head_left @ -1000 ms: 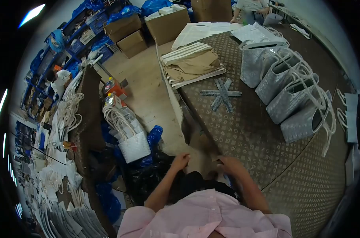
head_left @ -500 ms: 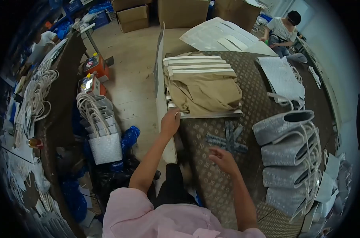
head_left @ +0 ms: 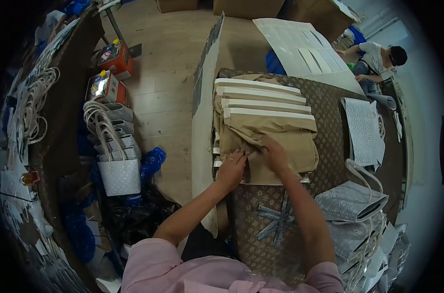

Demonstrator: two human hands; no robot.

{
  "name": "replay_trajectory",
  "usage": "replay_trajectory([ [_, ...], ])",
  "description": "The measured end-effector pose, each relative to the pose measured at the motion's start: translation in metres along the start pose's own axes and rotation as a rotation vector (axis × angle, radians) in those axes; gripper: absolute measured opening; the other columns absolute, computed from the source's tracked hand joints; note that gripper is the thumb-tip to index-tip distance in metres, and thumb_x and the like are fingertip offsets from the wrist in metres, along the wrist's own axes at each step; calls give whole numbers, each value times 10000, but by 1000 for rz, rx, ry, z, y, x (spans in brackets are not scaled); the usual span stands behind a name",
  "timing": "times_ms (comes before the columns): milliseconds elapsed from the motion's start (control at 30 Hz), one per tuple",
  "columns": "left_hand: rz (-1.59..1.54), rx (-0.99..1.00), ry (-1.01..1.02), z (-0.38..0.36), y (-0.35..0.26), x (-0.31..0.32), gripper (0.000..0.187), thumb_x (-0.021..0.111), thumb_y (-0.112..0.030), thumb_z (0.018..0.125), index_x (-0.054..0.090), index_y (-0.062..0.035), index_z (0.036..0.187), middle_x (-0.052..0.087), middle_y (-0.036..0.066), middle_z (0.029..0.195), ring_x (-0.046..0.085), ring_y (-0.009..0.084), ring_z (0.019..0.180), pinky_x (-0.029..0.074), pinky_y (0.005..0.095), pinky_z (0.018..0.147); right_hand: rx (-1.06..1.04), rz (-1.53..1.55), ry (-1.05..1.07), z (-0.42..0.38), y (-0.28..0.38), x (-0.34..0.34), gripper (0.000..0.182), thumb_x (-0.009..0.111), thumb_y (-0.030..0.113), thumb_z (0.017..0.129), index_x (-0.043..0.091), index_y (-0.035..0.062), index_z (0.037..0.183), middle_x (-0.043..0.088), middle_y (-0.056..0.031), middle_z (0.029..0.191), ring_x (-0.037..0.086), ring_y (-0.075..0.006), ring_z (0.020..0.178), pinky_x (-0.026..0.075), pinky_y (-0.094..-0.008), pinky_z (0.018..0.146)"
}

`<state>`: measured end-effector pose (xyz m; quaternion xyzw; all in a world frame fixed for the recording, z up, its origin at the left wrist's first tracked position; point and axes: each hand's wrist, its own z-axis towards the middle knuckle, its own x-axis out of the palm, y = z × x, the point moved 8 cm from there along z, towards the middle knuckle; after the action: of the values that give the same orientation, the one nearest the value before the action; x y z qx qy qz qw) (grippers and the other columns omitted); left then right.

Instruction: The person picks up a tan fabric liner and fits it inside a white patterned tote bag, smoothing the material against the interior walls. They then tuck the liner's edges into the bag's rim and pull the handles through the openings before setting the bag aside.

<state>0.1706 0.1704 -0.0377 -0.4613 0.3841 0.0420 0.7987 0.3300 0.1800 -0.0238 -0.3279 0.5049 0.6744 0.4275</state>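
Observation:
A stack of tan fabric linings (head_left: 290, 146) with white strips along their upper edges lies in front of me on the patterned table. My left hand (head_left: 233, 168) is closed on the near left part of the top lining, fingertips pressed into the cloth. Just to its right, my right hand (head_left: 274, 154) grips a gathered fold of the same fabric; some of its fingers are hidden. The cloth is creased between both hands. Several grey-blue strips (head_left: 275, 222) lie crossed on the table, nearer to me than the stack.
Silver patterned bags (head_left: 351, 200) with rope handles stand along the right side of the brown patterned table (head_left: 251, 254). White sheets (head_left: 300, 53) lie at the far end, near a seated person (head_left: 378, 63). More silver bags (head_left: 119, 176) and orange cans (head_left: 115, 58) stand at the left.
Both hands have moved onto the tan linings; the right hand came forward from above the table and took hold of cloth. The top lining now lies flatter. The view has shifted.

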Motion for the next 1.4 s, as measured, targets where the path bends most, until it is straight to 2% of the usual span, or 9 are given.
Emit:
replay_trajectory([
  [67, 71, 43, -21, 2, -2, -4, 308, 555, -41, 793, 563, 24, 1095, 568, 184, 1163, 540, 350, 1123, 444, 425, 957, 467, 179, -5, 21, -46, -41, 218, 560, 118, 833, 632, 7, 1006, 620, -129, 759, 588, -286, 714, 474, -355, 714],
  [233, 138, -110, 281, 27, 3, 3, 280, 560, -73, 774, 579, -14, 1046, 580, 166, 1138, 607, 342, 964, 518, 421, 773, 552, 512, -165, 36, -31, -117, 194, 542, 115, 860, 635, -3, 983, 651, -139, 809, 585, -142, 753, 469, -322, 694],
  [433, 258, -3, 257, 74, 23, 20, 383, 528, -266, 865, 560, -28, 1163, 530, 178, 1254, 569, 347, 1039, 468, 435, 841, 408, 325, 15, 15, 1, -97, 218, 579, 105, 834, 617, 6, 1024, 634, -189, 855, 619, -263, 776, 475, -346, 734],
  [567, 396, 193, 101, 74, 25, 23, 584, 451, -439, 931, 411, -63, 1377, 354, 180, 1452, 374, 359, 1301, 277, 498, 1071, 400, 2, -473, 3, -110, -252, 195, 553, 178, 882, 630, -1, 881, 587, -56, 708, 547, -185, 644, 448, -345, 625],
  [600, 401, 225, 6, 73, 19, 19, 591, 456, -438, 928, 393, -75, 1389, 329, 173, 1466, 331, 362, 1331, 250, 520, 1078, 792, 565, -626, -22, -138, -303, 226, 561, 219, 920, 640, 12, 967, 550, -7, 712, 520, -148, 644, 444, -333, 615],
  [967, 470, 221, 181, 78, 19, 33, 545, 505, -325, 926, 405, -37, 1377, 318, 198, 1464, 318, 392, 1332, 247, 527, 1081, 359, 718, -1477, -166, 100, -578, 435, 608, 294, 917, 555, -7, 1228, 598, -89, 1173, 573, -148, 1024, 460, -287, 875],
  [1033, 350, 347, 676, 89, 2, 62, 494, 502, -267, 942, 431, -8, 1356, 422, 212, 1395, 414, 371, 1282, 314, 459, 1062, 424, 334, -1425, -208, 125, -586, 372, 603, 241, 921, 586, -7, 1197, 632, -74, 1120, 578, -131, 1029, 458, -257, 877],
  [1133, -341, 54, 416, 93, -137, -6, 522, 487, -350, 965, 448, -2, 1352, 464, 210, 1366, 438, 313, 1285, 327, 405, 1071, 347, 164, -1360, -242, 166, -565, 306, 599, 216, 925, 626, -8, 1132, 664, -39, 1014, 603, -100, 934, 475, -228, 814],
  [1400, -982, 422, 1092, -71, -345, 38, 539, 531, -291, 955, 382, 21, 1368, 504, 113, 1312, 508, 171, 1153, 450, 317, 926, 473, 896, -824, -368, 189, -457, 269, 606, 216, 924, 636, 5, 1087, 657, 11, 892, 594, -40, 756, 484, -206, 656],
])
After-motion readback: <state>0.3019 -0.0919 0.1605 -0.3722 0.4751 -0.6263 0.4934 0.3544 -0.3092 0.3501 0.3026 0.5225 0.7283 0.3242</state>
